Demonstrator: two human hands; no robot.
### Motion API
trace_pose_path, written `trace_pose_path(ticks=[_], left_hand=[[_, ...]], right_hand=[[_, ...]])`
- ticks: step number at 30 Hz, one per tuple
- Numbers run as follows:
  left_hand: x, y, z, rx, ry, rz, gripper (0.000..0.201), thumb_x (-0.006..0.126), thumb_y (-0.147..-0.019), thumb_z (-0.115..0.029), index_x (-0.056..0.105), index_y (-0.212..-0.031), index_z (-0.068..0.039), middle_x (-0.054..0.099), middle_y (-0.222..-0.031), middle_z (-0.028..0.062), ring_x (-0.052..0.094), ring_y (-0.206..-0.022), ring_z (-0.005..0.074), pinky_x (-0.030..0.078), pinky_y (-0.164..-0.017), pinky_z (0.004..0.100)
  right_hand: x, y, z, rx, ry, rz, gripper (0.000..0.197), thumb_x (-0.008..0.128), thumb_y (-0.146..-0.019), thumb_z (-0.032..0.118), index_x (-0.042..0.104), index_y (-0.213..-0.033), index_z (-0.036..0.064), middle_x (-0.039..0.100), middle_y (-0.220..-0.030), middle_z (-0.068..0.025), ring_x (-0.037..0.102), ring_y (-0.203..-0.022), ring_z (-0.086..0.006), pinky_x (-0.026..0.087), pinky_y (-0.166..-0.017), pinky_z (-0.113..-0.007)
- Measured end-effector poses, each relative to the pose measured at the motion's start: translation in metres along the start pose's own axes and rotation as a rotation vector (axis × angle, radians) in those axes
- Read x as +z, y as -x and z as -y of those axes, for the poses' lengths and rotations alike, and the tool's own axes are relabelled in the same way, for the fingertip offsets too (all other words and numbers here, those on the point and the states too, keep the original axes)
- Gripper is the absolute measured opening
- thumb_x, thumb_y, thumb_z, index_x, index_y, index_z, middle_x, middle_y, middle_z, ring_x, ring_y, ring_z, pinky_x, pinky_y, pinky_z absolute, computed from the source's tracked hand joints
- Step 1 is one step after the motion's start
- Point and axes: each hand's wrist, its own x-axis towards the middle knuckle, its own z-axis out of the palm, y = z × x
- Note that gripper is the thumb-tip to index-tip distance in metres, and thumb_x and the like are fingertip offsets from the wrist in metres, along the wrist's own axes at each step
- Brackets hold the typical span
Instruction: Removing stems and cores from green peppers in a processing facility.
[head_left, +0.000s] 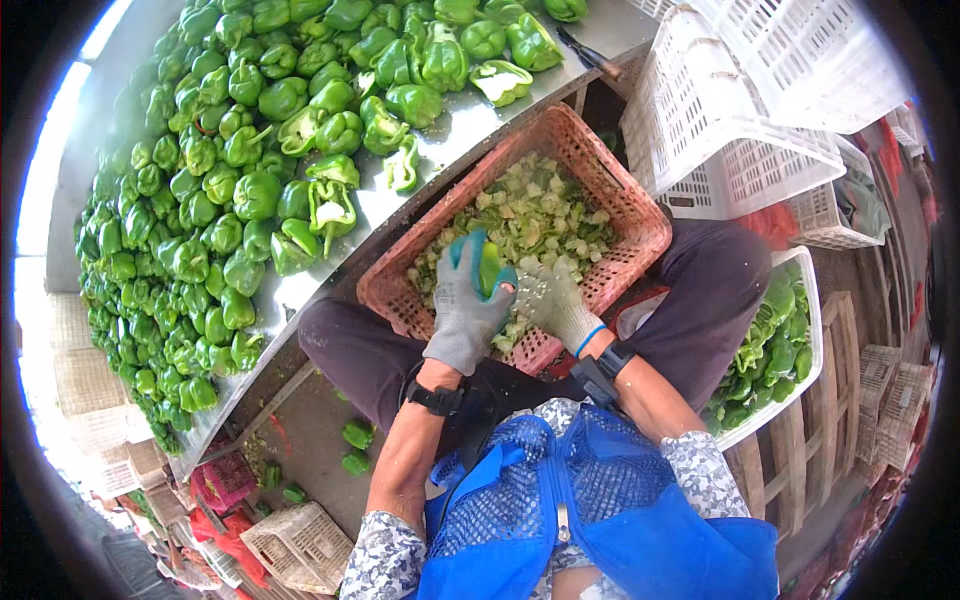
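Over the crate, my left hand [467, 310], in a grey glove with teal fingers, is closed around a green bell pepper [489, 268]. Bare skin shows at the tip of its thumb. Close beside it on the right, my right hand [553, 302] wears a cream knitted glove dotted with pale seeds. Its fingers are bent in near the pepper, and what they grip is hidden. Beneath both hands, a reddish plastic crate [640, 215] between my knees holds a heap of pale green pepper cores and seeds [535, 205].
A metal table [440, 150] at the left carries a large pile of green peppers [230, 190], some cut open. A knife [590, 55] lies near its edge. White crates [690, 120] stand far right; a white bin [815, 330] of pepper pieces stands right. Several peppers [356, 447] lie on the floor.
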Motion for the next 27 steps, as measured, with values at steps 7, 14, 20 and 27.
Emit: trace_pose_path(ticks=[7, 14, 20, 27], left_hand=[[0.002, 0.004, 0.048, -0.413, 1.630, 0.057, 0.044, 0.061, -0.098, -0.029, 0.058, -0.136, -0.008, 0.066, -0.119, 0.0115, 0.066, -0.106, 0.0238, 0.055, -0.097, 0.0404], [0.014, 0.016, 0.079, 0.018, 1.170, -0.121, 0.047, 0.056, -0.099, -0.037, 0.060, -0.132, -0.005, 0.063, -0.134, 0.0130, 0.059, -0.126, 0.0243, 0.046, -0.110, 0.0420], [0.008, 0.010, 0.054, -0.521, 1.791, 0.383, 0.057, 0.052, -0.100, -0.050, 0.060, -0.133, -0.005, 0.066, -0.127, 0.0098, 0.064, -0.113, 0.0235, 0.053, -0.100, 0.0425], [0.016, 0.022, 0.052, -0.633, 1.750, 0.367, 0.053, 0.057, -0.098, -0.050, 0.062, -0.131, -0.009, 0.065, -0.128, 0.0094, 0.063, -0.116, 0.0242, 0.052, -0.099, 0.0478]], right_hand=[[0.057, -0.099, 0.111, 0.938, -0.455, -0.427, 0.067, 0.048, -0.100, 0.062, 0.055, -0.141, 0.0091, 0.063, -0.128, -0.0081, 0.056, -0.122, -0.0211, 0.048, -0.102, -0.037], [0.042, -0.122, 0.161, 0.096, 0.869, 0.220, 0.018, 0.070, -0.082, 0.014, 0.070, -0.100, 0.0133, 0.068, -0.093, -0.0088, 0.068, -0.085, -0.0279, 0.055, -0.072, -0.041], [0.043, -0.120, 0.158, 0.294, 1.149, 0.401, 0.019, 0.070, -0.077, 0.022, 0.073, -0.094, 0.0135, 0.069, -0.089, -0.0121, 0.070, -0.081, -0.0322, 0.057, -0.070, -0.047], [0.041, -0.126, 0.156, 0.527, 1.226, 0.657, 0.021, 0.068, -0.080, 0.029, 0.074, -0.089, 0.0113, 0.071, -0.084, -0.0164, 0.071, -0.085, -0.0358, 0.056, -0.075, -0.049]])
